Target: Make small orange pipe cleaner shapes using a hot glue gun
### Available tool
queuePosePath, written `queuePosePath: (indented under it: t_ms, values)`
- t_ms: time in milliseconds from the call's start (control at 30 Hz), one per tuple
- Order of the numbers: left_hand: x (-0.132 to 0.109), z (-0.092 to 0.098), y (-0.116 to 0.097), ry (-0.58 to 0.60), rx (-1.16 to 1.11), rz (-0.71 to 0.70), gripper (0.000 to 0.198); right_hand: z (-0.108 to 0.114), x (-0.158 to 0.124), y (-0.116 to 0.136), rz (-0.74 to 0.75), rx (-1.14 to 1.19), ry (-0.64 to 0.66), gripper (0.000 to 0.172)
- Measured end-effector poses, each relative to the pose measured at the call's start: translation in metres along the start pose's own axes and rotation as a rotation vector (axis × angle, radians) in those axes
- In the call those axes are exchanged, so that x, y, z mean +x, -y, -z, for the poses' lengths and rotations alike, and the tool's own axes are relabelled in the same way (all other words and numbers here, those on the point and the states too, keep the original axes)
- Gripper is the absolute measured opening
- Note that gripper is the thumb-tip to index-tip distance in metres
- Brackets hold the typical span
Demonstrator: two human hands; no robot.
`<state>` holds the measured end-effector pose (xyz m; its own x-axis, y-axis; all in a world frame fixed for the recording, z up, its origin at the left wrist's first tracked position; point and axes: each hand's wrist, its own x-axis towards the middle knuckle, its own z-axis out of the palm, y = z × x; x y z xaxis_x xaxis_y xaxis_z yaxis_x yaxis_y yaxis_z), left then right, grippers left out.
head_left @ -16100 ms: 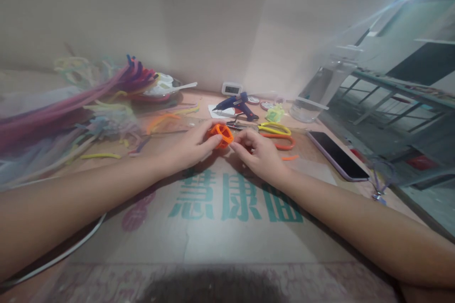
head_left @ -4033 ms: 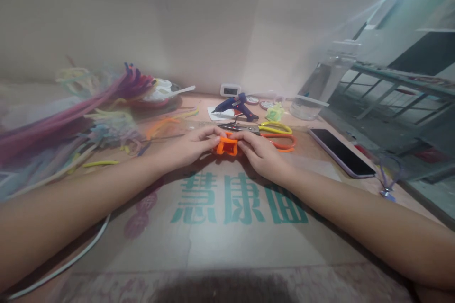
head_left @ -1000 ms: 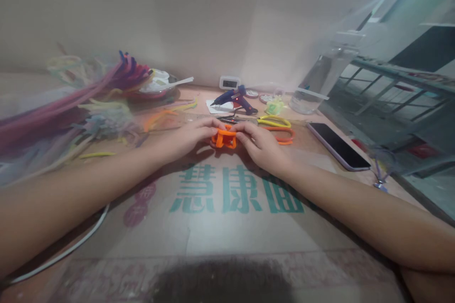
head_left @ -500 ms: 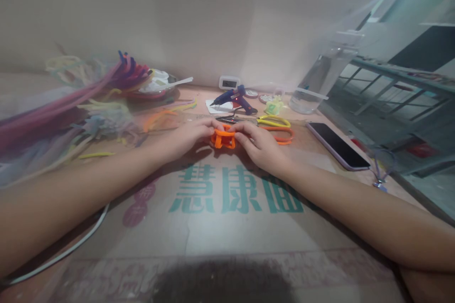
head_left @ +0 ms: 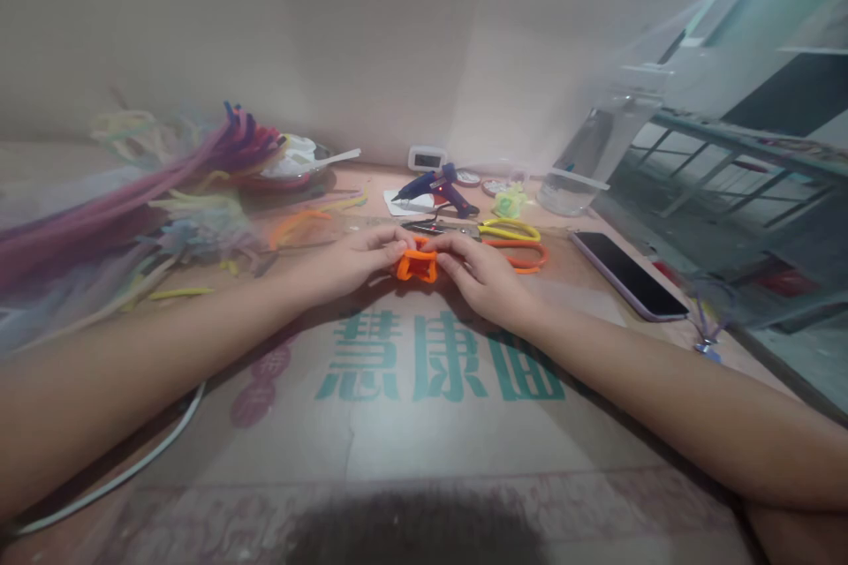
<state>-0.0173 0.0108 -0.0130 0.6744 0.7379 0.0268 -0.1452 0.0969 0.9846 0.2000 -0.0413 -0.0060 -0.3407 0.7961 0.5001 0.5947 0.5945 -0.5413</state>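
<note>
A small orange frame [head_left: 417, 257], bent from what looks like fuzzy pipe cleaner, is held between both hands above the cardboard. My left hand [head_left: 364, 260] grips its left side with closed fingers. On its right side, my right hand [head_left: 480, 274] pinches it between thumb and fingers. Some fingertips behind the frame are hidden. Just beyond the hands lie scissors with yellow and orange handles [head_left: 513, 231], partly covered by my right hand. Behind them a dark blue glue gun [head_left: 437, 188] rests by a white card [head_left: 404, 201].
Colourful pipe cleaners [head_left: 192, 159] are heaped on the left, near a bowl with white material [head_left: 295, 157]. A small digital clock [head_left: 427, 159] stands by the wall. At right are a clear plastic jug [head_left: 583, 159] and a phone [head_left: 629, 274]. A white cable [head_left: 146, 468] curves at lower left.
The orange frame has tilted in my fingers, so its opening faces me more. Both hands stay on it and have shifted only slightly.
</note>
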Motion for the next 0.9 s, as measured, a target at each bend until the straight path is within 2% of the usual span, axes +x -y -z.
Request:
queuePosePath:
  t_ms: [133,533,767,900]
  values:
    - [-0.0012,-0.0019,-0.0026,0.023,0.002,0.001,0.025,-0.0003,0.0003,-0.0017,0.011,0.011,0.000,0.024]
    - [0.0006,0.0051,0.0007,0.050,0.084,0.005,0.028,0.0025,0.0010,0.0034,-0.010,-0.003,0.015,0.017]
    - [0.0001,0.0004,-0.0001,0.030,-0.040,-0.001,0.026,0.0026,0.0016,0.0048,-0.047,-0.005,0.001,0.019]
    - [0.0008,0.0001,-0.0015,0.012,-0.031,0.000,0.030,0.0030,0.0017,0.0056,-0.039,-0.005,0.003,0.020]
